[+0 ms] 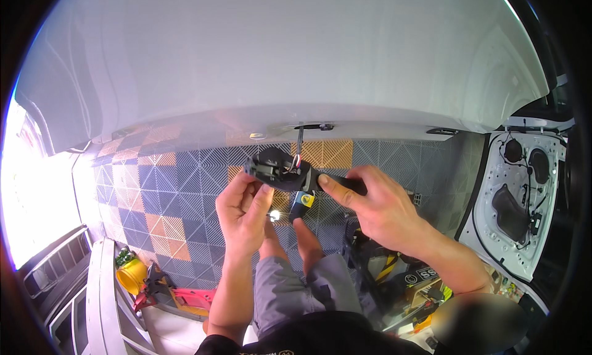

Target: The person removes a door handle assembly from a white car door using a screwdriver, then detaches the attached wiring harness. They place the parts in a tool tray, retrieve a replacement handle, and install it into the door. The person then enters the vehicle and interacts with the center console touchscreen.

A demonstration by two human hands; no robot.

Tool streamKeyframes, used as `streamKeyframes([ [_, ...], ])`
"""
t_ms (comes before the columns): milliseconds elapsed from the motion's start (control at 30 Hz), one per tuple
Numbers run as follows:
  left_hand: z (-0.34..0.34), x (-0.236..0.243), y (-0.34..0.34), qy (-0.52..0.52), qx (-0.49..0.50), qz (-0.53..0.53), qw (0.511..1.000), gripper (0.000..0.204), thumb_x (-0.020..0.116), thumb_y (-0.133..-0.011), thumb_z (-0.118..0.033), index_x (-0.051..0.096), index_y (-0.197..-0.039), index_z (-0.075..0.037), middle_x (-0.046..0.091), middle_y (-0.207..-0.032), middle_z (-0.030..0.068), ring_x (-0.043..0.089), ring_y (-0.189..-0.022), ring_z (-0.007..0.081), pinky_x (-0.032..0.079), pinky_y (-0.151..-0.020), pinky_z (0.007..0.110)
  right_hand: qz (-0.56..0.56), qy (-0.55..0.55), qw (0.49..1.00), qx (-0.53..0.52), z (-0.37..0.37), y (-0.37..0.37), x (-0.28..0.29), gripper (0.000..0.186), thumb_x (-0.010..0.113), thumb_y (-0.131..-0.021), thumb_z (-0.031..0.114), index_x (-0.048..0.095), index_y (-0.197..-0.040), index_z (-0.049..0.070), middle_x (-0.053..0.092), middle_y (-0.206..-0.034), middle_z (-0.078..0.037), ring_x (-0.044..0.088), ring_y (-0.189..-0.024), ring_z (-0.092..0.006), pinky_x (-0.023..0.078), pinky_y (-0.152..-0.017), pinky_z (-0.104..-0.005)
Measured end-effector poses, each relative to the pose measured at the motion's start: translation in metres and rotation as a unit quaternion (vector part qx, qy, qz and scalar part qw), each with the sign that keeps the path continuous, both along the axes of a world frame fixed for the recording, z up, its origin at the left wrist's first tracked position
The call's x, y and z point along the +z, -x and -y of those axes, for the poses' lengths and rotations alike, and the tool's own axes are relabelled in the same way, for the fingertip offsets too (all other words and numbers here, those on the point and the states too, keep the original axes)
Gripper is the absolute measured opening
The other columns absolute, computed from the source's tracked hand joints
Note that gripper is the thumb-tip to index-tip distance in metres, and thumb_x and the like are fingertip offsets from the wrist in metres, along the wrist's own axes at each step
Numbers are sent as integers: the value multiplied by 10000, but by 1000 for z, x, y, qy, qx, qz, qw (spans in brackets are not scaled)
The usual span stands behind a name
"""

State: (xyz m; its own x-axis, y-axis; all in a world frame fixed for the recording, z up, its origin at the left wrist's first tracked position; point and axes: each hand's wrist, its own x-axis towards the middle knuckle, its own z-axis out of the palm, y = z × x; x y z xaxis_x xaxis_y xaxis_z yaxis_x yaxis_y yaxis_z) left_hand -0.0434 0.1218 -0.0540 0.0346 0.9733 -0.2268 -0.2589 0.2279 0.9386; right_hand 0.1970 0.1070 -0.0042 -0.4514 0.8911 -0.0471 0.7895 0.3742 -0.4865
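Both my hands hold a black plastic car fitting [277, 171] up in front of me, below the grey body panel [296, 59]. Thin red and white wires show on it, and a dark cable [300, 142] runs from it up to an opening in the panel's lower edge. My left hand [242, 210] pinches the fitting's left end between thumb and fingers. At the other end, my right hand [376, 201] grips it with the thumb laid on top. The fingers beneath are partly hidden. Close to my left fingertips is a small bright light spot [274, 216].
Grey and orange patterned tiles [166, 198] cover the floor. A car door with bare inner metal [518, 194] stands open at the right. Equipment and tools [394, 268] crowd the lower right. To the lower left are a yellow pot [131, 276], a red object [191, 297] and a white frame [102, 287].
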Motion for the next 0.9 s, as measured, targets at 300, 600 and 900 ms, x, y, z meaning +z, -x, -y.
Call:
streamKeyframes([
  [300,-11,-6,3,-42,-37,-31,998,225,610,-906,41,651,-1121,93,641,-1027,52,554,-859,87,442,-761,234,-49,-126,991,-8,-11,-16,-45,765,688,-699,-65,655,-1370,302,584,-1070,-123,619,-855,-289,555,-719,-390],
  [600,-26,26,11,-1,-58,-1,998,286,575,-1039,-210,659,-985,57,682,-944,84,642,-788,142,481,-673,251,-3,-88,996,4,-8,-18,-44,755,680,-719,-18,634,-1392,321,578,-1095,-105,616,-887,-281,551,-749,-393],
  [900,-46,29,17,144,-159,142,966,212,564,-1043,-196,628,-1053,7,682,-853,71,658,-686,138,485,-556,234,34,-97,995,16,-8,-22,-30,717,672,-743,11,633,-1392,312,579,-1061,-103,618,-899,-269,554,-755,-390],
])
